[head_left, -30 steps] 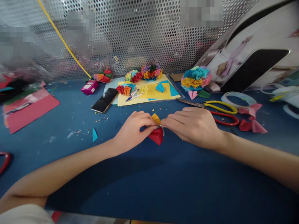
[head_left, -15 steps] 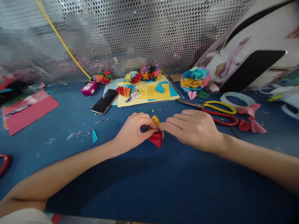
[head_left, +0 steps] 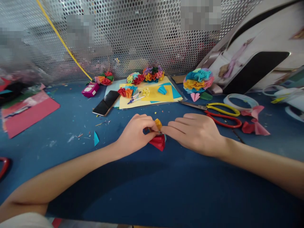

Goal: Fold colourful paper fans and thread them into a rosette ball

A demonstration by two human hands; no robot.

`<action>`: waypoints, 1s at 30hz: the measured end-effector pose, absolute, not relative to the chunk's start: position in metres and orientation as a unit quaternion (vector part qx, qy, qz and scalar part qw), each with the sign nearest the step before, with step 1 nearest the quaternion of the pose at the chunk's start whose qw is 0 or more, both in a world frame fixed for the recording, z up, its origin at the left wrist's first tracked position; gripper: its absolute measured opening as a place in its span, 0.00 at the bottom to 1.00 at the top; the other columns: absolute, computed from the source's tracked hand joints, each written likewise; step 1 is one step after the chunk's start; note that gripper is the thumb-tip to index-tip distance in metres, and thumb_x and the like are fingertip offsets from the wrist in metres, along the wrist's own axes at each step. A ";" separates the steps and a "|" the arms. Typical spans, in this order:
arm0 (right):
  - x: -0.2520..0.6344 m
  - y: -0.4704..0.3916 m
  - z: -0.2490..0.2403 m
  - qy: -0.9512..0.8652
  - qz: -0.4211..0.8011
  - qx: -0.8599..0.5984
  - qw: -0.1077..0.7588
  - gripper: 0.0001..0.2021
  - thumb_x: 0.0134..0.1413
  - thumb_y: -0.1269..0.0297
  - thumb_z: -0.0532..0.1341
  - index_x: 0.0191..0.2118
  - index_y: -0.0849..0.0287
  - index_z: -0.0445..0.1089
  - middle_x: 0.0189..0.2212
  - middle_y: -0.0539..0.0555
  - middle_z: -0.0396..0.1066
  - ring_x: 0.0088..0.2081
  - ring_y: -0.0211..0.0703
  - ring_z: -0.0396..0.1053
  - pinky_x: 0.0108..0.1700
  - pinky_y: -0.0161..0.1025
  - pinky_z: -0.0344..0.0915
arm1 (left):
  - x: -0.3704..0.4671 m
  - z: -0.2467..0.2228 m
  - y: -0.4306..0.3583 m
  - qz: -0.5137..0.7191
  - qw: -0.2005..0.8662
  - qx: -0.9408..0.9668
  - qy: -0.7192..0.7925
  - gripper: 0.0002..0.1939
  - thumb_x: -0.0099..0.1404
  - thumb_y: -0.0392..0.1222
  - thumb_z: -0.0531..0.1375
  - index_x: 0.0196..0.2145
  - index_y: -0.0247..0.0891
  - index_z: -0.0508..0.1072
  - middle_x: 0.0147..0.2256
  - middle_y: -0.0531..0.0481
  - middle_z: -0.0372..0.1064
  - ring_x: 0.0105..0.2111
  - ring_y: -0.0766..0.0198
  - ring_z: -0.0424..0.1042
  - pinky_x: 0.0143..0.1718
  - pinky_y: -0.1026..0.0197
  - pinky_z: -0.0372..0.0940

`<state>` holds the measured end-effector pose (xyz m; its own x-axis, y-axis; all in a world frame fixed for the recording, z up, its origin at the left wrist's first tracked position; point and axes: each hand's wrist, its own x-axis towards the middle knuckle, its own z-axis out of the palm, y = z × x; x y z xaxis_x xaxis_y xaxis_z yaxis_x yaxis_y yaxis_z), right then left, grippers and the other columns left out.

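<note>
Over the front of the blue table, my left hand [head_left: 139, 132] pinches a small folded paper flower [head_left: 158, 143] between thumb and index finger. A red petal fans out below the fingertips, a yellow one sticks up above, and a sliver of pale blue shows at its right side. My right hand [head_left: 198, 134] comes in from the right with fingers curled together. Its index fingertip presses at the flower's middle, close to my left thumb; the right thumb is hidden beneath. The centre of the flower is mostly covered by the fingertips.
Scissors [head_left: 223, 115], a tape roll [head_left: 241, 103] and a pink paper bow [head_left: 255, 122] lie right. Behind are finished paper flowers [head_left: 199, 80], yellow sheets [head_left: 154, 95] and a phone [head_left: 106, 103]. A backpack [head_left: 266, 34] leans against the perforated metal panel [head_left: 142, 38]. Pink paper [head_left: 33, 114] lies left.
Almost nothing differs. My right hand has shifted very slightly down and left at the flower; the left hand keeps its pinch.
</note>
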<state>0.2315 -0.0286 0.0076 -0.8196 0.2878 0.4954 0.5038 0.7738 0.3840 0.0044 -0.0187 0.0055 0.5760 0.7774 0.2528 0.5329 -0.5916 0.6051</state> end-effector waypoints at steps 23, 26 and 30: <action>0.233 -0.026 0.005 -0.906 -0.229 -0.255 0.247 0.13 0.74 0.62 0.57 0.37 0.58 0.74 0.27 0.49 0.75 0.26 0.38 0.66 0.30 0.40 0.54 | 0.005 0.011 -0.020 0.249 0.289 0.828 0.412 0.09 0.62 0.28 0.68 0.26 0.39 0.78 0.28 0.57 0.75 0.33 0.65 0.71 0.43 0.54 0.55; 0.234 -0.027 0.005 -0.909 -0.220 -0.247 0.253 0.12 0.74 0.64 0.56 0.37 0.58 0.73 0.27 0.48 0.74 0.25 0.38 0.65 0.30 0.40 0.54 | 0.005 0.013 -0.020 0.255 0.290 0.822 0.418 0.11 0.60 0.26 0.68 0.24 0.37 0.75 0.27 0.58 0.74 0.31 0.66 0.69 0.43 0.55 0.55; 0.234 -0.027 0.004 -0.915 -0.193 -0.234 0.267 0.11 0.73 0.71 0.56 0.36 0.58 0.71 0.25 0.47 0.74 0.23 0.37 0.61 0.29 0.39 0.53 | 0.004 0.011 -0.019 0.261 0.291 0.815 0.428 0.12 0.57 0.26 0.70 0.22 0.37 0.74 0.27 0.58 0.74 0.30 0.67 0.68 0.41 0.56 0.56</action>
